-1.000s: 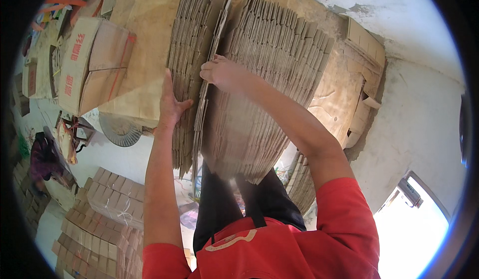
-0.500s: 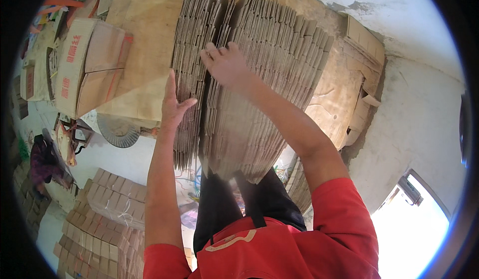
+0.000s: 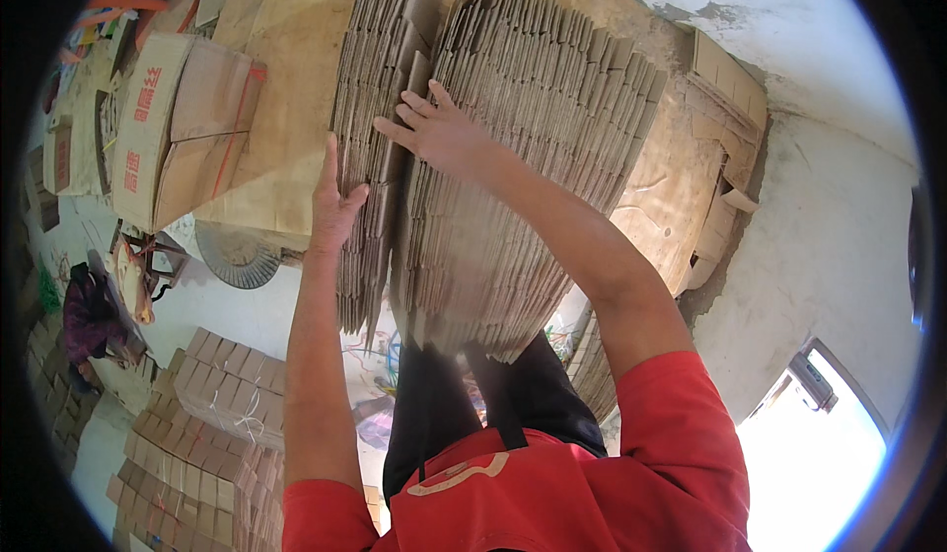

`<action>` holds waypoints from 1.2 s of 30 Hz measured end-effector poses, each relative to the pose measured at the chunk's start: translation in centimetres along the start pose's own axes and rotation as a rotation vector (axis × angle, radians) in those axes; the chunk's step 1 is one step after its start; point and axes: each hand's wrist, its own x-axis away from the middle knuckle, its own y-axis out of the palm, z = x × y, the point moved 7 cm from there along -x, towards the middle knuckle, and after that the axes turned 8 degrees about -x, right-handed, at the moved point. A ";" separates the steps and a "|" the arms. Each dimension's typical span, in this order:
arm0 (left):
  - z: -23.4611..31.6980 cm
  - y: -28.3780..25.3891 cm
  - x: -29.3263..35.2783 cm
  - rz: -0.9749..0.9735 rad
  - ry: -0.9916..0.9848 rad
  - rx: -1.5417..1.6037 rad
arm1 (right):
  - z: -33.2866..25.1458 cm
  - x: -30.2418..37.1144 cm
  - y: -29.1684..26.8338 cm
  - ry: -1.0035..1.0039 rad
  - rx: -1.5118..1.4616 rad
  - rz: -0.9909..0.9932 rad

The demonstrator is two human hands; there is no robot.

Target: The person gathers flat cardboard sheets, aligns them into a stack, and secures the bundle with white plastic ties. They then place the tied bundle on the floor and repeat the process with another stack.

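Note:
A long row of folded cardboard sheets point(image 3: 523, 177) stands on edge across the wooden table in front of me. A gap splits off a narrower bundle of the same sheets point(image 3: 370, 88) on the left. My left hand point(image 3: 336, 202) lies against the outer left side of that bundle, fingers stretched and thumb apart. My right hand point(image 3: 439, 133) is over the gap, fingers spread, with its fingertips at the edges of the sheets there. Neither hand is closed round anything.
Bare wooden tabletop point(image 3: 286, 88) shows left of the sheets, with a large carton point(image 3: 178, 133) on it. Tied stacks of folded cardboard point(image 3: 222, 394) stand on the floor at lower left. Another person point(image 3: 94, 315) is at far left. Flat cardboard point(image 3: 725, 88) lies by the right wall.
The left bundle has shifted a little left, and the gap beside it has widened at the top. My left hand has moved slightly left with it; the right hand's fingers have spread more.

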 end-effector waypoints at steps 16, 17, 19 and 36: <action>-0.1 0.2 -0.1 0.065 -0.063 -0.045 | -2.0 -0.6 1.0 -0.011 0.003 -0.147; -0.2 0.1 -0.1 0.079 -0.045 -0.046 | -1.9 -0.4 0.9 -0.018 -0.012 -0.101; -0.5 -0.1 -0.1 0.100 -0.025 -0.060 | -1.9 -0.2 1.2 -0.050 -0.004 -0.086; 0.7 0.3 -0.5 0.044 -0.083 -0.086 | 2.6 1.6 -3.8 0.048 0.083 0.094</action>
